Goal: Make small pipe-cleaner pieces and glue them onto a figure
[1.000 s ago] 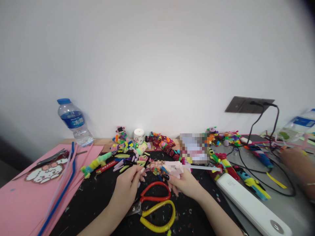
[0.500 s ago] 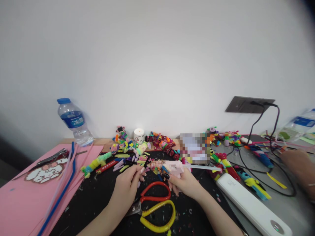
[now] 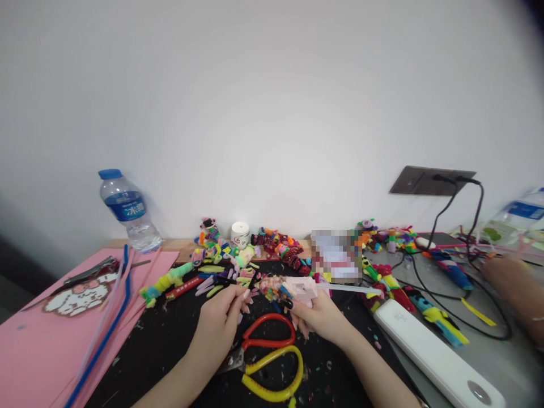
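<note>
My right hand [image 3: 318, 317] is wrapped round a pale pink hot glue gun [image 3: 300, 287]. A translucent glue stick [image 3: 346, 289] sticks out of its rear toward the right, and colourful bits cover its front end. Just left of that front end, my left hand [image 3: 225, 311] is closed, thumb and fingertips pressed together; whatever they pinch is too small to make out. Below the hands lie scissors with one red handle [image 3: 272, 330] and one yellow handle [image 3: 274, 374], their blades partly under my left wrist. Short fuzzy pipe-cleaner pieces [image 3: 212, 280] lie beyond my left hand.
A water bottle [image 3: 130, 212] and pink sheets [image 3: 42, 345] stand left. Pipe-cleaner figures [image 3: 293, 258] and a small white cup [image 3: 240, 235] line the back. On the right are a long white device [image 3: 437, 351], black cables [image 3: 433, 292] and another person's arm [image 3: 514, 294].
My hands, the glue gun and the scissors keep the same places. At the far right the other person's hand has shifted slightly.
</note>
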Tool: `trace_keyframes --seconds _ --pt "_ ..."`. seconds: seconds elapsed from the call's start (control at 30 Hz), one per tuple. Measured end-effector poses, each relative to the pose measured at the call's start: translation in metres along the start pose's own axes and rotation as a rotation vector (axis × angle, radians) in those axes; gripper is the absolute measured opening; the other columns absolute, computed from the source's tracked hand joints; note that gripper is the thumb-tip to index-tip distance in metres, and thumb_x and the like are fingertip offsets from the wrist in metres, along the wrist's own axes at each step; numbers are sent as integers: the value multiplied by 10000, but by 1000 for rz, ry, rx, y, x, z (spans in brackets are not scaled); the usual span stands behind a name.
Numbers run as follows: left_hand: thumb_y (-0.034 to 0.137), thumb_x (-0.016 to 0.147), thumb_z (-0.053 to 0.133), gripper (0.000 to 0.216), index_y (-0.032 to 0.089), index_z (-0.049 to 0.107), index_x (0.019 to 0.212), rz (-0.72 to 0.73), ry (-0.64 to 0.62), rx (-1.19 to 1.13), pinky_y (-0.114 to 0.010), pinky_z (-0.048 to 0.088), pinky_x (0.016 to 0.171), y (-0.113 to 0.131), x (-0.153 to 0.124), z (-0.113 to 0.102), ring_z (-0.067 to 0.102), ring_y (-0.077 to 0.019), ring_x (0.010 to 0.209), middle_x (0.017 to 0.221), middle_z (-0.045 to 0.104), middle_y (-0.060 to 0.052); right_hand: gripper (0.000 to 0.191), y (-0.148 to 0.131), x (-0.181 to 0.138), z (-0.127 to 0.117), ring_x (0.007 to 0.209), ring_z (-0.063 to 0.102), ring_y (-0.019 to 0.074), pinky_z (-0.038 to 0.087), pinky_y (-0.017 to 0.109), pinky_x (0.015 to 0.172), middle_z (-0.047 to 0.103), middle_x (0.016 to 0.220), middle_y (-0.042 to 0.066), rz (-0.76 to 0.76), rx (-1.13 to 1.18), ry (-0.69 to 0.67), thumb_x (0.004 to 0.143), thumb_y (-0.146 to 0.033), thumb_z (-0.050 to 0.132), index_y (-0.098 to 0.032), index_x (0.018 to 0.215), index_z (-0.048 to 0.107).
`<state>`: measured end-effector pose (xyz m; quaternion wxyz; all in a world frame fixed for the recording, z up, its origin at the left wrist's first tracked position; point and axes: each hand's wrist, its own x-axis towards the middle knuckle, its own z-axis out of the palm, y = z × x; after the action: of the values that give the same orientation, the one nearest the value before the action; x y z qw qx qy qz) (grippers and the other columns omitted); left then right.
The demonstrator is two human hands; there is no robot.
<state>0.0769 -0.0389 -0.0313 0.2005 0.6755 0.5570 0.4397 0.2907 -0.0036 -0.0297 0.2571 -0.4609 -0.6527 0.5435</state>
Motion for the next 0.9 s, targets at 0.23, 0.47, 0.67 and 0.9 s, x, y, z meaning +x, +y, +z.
trace_keyframes --seconds 0.23,0.47,0.67,0.9 --pt "245 869 401 213 194 552 727 -4 -6 11 -227 428 571 1 -1 -1 564 -145 575 619 600 8 284 3 1 0 320 463 80 338 171 327 516 415 -30 -8 15 6 789 -291 521 -159 539 495" --pt "238 864 402 211 191 558 730 -13 -6 -3 -230 433 575 1 -1 -1 567 -148 582 621 605 4 297 1 1 0 313 460 69 341 160 323 515 419 -34 7 28 2 790 -301 521 -159 532 483" --pt "243 868 394 217 196 558 735 -9 -9 8 -238 434 582 2 0 -1 569 -153 585 621 606 2 277 -1 1 0 311 460 66 337 152 319 517 418 -38 3 43 -1 786 -306 531 -157 557 490" --pt "251 865 398 215 198 556 729 -2 -6 7 -238 437 567 2 0 -1 568 -153 576 617 606 2 238 0 0 0 309 459 69 356 159 317 519 419 -43 -7 53 5 785 -292 546 -159 591 505"
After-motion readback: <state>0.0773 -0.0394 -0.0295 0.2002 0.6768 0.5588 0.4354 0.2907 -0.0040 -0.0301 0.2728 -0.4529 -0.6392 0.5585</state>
